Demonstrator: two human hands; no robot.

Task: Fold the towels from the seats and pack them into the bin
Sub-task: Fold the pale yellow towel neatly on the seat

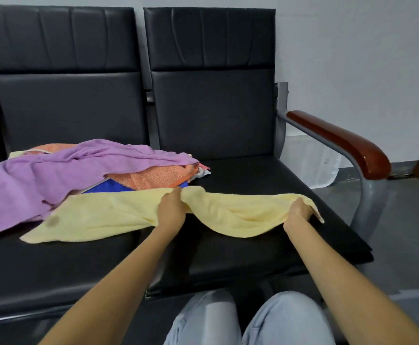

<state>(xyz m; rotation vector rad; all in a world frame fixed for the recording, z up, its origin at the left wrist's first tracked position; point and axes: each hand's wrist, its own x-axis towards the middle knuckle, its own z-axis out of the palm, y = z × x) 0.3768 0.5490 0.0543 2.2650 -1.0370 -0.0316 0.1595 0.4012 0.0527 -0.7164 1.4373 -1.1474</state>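
We've got the yellow towel point(119, 215) bunched in both fists, left hand point(170, 207) and right hand point(299, 211) curled round its far edge. Towel pile point(61, 175) crowds the left; bare black seat point(265, 175) right.

I grip the yellow towel point(109, 215) at its far edge with my left hand point(171, 207) and right hand point(299, 212). It is crumpled and sags between them across both seats point(253, 175). Its left end touches the heap, where a purple towel point(41, 178) lies over an orange towel point(153, 178) and a blue towel point(109, 188).
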